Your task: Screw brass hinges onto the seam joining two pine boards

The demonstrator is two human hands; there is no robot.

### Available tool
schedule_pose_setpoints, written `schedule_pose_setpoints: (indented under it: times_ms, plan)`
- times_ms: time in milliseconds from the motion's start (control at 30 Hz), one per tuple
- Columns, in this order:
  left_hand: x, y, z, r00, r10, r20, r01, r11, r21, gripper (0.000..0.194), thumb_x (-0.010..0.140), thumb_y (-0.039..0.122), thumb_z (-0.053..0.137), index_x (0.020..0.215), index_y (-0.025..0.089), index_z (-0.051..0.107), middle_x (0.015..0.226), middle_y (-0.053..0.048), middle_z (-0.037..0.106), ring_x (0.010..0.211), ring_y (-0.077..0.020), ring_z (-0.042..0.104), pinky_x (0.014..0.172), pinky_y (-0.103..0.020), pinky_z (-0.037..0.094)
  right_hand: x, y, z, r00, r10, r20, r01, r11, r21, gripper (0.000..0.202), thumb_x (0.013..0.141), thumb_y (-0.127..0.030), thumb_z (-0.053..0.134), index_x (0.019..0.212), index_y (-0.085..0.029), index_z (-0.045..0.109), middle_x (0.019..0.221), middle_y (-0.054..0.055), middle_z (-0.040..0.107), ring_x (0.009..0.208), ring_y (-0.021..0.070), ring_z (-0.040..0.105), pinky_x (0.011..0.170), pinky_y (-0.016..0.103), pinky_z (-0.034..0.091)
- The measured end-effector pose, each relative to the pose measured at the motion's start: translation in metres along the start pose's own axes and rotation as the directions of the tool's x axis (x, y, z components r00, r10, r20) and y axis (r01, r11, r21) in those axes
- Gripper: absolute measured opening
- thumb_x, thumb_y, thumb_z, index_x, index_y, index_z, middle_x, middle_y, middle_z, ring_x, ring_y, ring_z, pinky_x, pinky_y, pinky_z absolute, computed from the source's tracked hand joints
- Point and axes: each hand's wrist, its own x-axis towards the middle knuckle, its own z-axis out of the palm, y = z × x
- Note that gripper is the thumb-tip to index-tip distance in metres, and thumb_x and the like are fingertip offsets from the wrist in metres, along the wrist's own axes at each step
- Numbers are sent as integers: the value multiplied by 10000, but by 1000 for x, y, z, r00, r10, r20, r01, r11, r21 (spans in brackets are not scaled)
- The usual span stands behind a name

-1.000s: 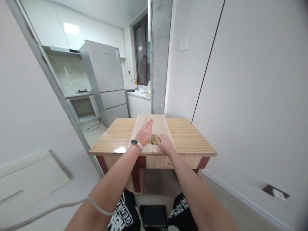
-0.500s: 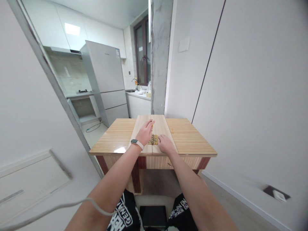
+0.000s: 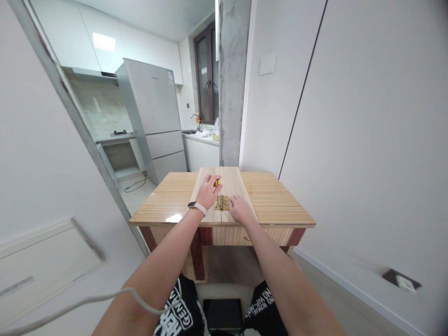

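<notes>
My left hand (image 3: pixel 208 191) grips a screwdriver with a yellow and black handle (image 3: pixel 217 182) between thumb and fingers. Its shaft points down toward a brass-coloured hinge (image 3: pixel 221 202); where the tip rests I cannot tell. The hinge lies open and flat across the seam of two pale wooden boards (image 3: pixel 233 179). Beside the hinge's right leaf is my right hand (image 3: pixel 241 209), its fingers curled closed and the fingertips at the leaf's edge. What those fingers hold, if anything, is hidden.
The boards lie on a striped wooden table (image 3: pixel 276 196) with a drawer front. A white cable (image 3: pixel 105 294) crosses in front of my left forearm. Behind stand a grey fridge (image 3: pixel 150 102) and a concrete pillar (image 3: pixel 231 84). White walls rise on both sides.
My left hand has turned and drawn slightly back and left, its fingers bending around the handle, which now shows more. My right hand and the hinge have stayed in place.
</notes>
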Motion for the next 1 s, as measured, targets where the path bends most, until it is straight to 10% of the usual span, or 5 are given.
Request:
schedule_pose_setpoints:
  times_ms: [500, 733, 1000]
  plan:
    - [13, -19, -2, 995, -76, -60, 75, 997, -20, 414, 1026, 215, 415, 1439, 190, 434, 1282, -130, 632, 1147, -212, 631, 1050, -400, 493, 2, 2, 2, 1000, 16, 9, -16, 1000, 7, 327, 1046, -288, 369, 1144, -211, 671, 1190, 104, 651, 1174, 206, 517, 1062, 316, 327]
    - [-7, -41, 5, 885, -267, 382, 157, 942, 296, 293, 914, 306, 634, 1195, 231, 668, 1003, -67, 737, 948, -221, 686, 902, -338, 526, 1, 1, 0, 1000, 19, 18, -19, 1000, 8, 341, 1051, -295, 357, 1173, -202, 662, 1210, 110, 644, 1184, 207, 510, 1067, 320, 316]
    - [-26, -44, 29, 790, -322, 521, 70, 892, 446, 144, 888, 213, 649, 974, 282, 741, 1005, -76, 746, 969, -232, 697, 872, -317, 507, 1, 2, -4, 998, 43, 40, -43, 999, 11, 359, 1054, -323, 361, 1190, -203, 672, 1259, 118, 641, 1209, 218, 501, 1080, 330, 301]
